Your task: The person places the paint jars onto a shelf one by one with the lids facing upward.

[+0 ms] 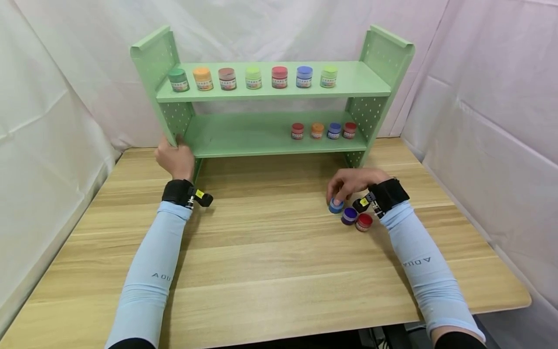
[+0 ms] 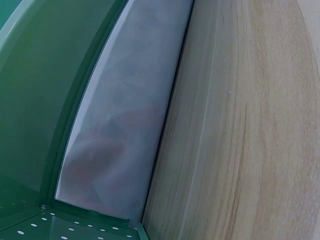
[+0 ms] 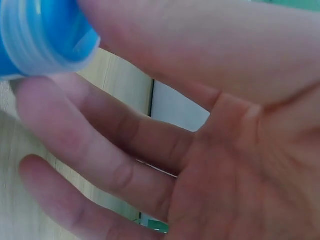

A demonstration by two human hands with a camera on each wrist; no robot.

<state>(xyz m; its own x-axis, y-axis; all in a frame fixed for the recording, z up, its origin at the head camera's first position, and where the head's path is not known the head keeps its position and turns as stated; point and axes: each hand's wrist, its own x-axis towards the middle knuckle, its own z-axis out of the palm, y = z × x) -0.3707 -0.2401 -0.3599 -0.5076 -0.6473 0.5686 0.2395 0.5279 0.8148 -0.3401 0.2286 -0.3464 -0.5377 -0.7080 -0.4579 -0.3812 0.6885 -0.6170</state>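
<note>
My left hand grips the lower front edge of the left side panel of a green two-tier shelf; the left wrist view shows the shelf's underside but not the hand. On the table at the right, my right hand pinches a small blue paint jar between thumb and fingers. In the right wrist view the thumb lies over the top of the blue jar, with the other fingers spread below. Close beside it stand a purple jar and a red jar.
Several labelled jars, including a dark green one, line the upper board. Smaller jars, among them an orange one, stand at the right of the lower board. White cloth hangs around the wooden table.
</note>
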